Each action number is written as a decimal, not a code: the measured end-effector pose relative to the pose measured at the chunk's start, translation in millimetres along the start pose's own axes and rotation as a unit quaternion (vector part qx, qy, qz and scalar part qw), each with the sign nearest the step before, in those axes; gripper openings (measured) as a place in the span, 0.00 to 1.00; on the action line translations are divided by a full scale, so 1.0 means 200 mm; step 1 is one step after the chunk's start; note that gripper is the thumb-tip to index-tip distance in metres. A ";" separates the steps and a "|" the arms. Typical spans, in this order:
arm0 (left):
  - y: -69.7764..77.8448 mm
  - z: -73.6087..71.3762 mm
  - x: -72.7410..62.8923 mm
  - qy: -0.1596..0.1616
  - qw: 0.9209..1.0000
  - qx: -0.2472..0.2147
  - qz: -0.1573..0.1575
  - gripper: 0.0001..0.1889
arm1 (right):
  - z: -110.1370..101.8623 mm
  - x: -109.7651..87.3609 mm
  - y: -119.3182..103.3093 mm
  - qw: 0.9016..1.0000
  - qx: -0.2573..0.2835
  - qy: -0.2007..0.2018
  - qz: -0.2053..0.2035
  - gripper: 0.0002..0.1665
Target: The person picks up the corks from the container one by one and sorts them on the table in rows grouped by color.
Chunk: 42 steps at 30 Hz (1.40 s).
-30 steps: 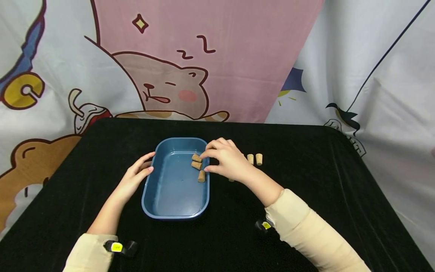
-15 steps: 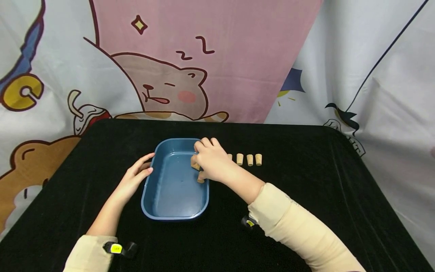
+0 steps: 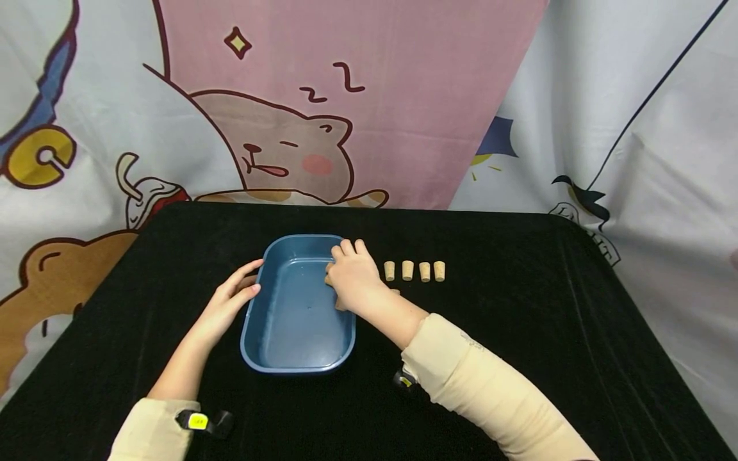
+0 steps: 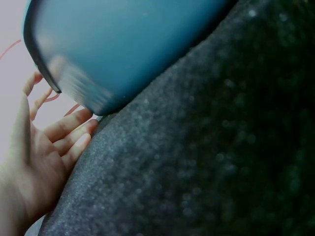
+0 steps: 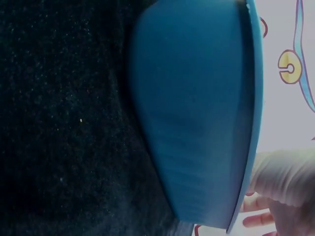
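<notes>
A blue plastic tub (image 3: 291, 320) sits on the black cloth. Along its left side my left hand (image 3: 230, 294) rests fingertips at the wall and rim, fingers loosely extended; in the left wrist view, the left hand (image 4: 49, 152) has its fingers beside the tub's outer wall. My right hand (image 3: 354, 278) reaches over the right rim, its fingers down inside. Small bits of cork stoppers (image 3: 328, 280) show by those fingers, the rest hidden beneath the hand. I cannot tell whether a cork is gripped. The right wrist view shows this hand (image 5: 285, 191) partly behind the rim.
Right of the tub, several cork stoppers (image 3: 407, 271) stand in a row on the black-covered table (image 3: 519, 333). Another cork (image 3: 395, 291) peeks out from behind the right wrist. A cartoon-printed curtain (image 3: 415, 96) hangs behind the table.
My right hand has moved left and farther over the tub's rim, covering the corks inside. Corks in the row it had hidden now show. The left hand stays at the tub's side.
</notes>
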<state>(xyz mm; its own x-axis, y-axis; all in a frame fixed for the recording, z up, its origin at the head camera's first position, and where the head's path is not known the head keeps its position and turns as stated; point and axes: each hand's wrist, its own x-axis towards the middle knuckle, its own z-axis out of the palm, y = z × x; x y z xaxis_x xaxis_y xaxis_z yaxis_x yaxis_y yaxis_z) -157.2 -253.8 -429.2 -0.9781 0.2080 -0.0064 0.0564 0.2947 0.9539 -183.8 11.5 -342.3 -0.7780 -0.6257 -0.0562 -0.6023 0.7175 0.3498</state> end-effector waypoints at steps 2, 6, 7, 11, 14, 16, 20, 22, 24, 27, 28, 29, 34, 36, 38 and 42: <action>0.00 0.00 0.00 0.000 1.000 0.000 -0.001 0.30 | 0.01 0.01 -0.01 1.000 -0.005 -0.013 0.004 0.29; 0.00 0.00 0.00 0.001 1.000 0.000 0.000 0.30 | 0.02 0.03 -0.02 0.999 -0.014 -0.042 0.013 0.31; 0.00 0.00 0.00 0.000 1.000 -0.001 0.001 0.30 | 0.03 0.03 -0.03 0.999 -0.015 -0.047 0.015 0.31; 0.00 0.00 0.00 -0.001 1.000 -0.003 0.003 0.29 | 0.04 0.04 -0.03 0.998 -0.015 -0.055 0.019 0.31; 0.00 0.00 0.00 0.000 1.000 -0.002 0.001 0.29 | 0.04 0.04 -0.03 0.999 -0.007 -0.049 0.019 0.29; 0.00 0.00 0.00 0.000 1.000 -0.001 0.000 0.29 | 0.05 0.04 -0.03 0.999 0.004 -0.045 0.021 0.26; 0.00 0.00 0.00 0.001 1.000 0.000 0.003 0.29 | 0.05 0.03 -0.02 0.999 0.029 -0.031 0.022 0.25; 0.00 0.00 0.01 0.002 1.000 -0.001 0.005 0.29 | 0.04 0.03 -0.01 0.998 0.047 -0.019 0.023 0.26; 0.00 -0.01 0.00 0.002 1.000 -0.002 0.004 0.29 | 0.04 0.02 0.00 0.997 0.067 -0.003 0.024 0.26; 0.00 0.00 0.00 0.001 1.000 -0.002 -0.001 0.29 | 0.03 0.00 0.02 0.994 0.101 0.022 0.024 0.26; 0.00 0.00 0.00 0.000 1.000 -0.002 -0.002 0.29 | 0.03 0.00 0.03 0.993 0.111 0.030 0.023 0.26; 0.00 0.00 0.00 0.000 1.000 -0.002 -0.002 0.29 | 0.03 -0.01 0.03 0.992 0.121 0.038 0.023 0.26; 0.00 0.00 0.00 0.002 1.000 -0.001 0.002 0.29 | 0.01 -0.04 0.06 0.986 0.154 0.069 0.016 0.23; 0.00 0.00 0.00 0.002 1.000 -0.001 0.004 0.29 | 0.00 -0.05 0.06 0.983 0.166 0.080 0.012 0.22; 0.00 0.00 0.00 0.001 1.000 0.000 0.004 0.29 | -0.01 -0.07 0.07 0.979 0.182 0.092 0.009 0.22; 0.00 0.00 0.00 0.000 1.000 0.002 0.004 0.29 | -0.02 -0.10 0.09 0.970 0.211 0.118 0.003 0.23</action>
<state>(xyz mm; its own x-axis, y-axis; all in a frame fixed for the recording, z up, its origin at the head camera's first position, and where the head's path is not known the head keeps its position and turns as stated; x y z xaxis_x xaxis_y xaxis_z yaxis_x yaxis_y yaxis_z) -157.1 -254.0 -429.1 -0.9776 0.2102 0.0019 0.0654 0.2958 0.9530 -178.1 35.7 -331.2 -0.7491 -0.6380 0.1784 -0.6562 0.7516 -0.0673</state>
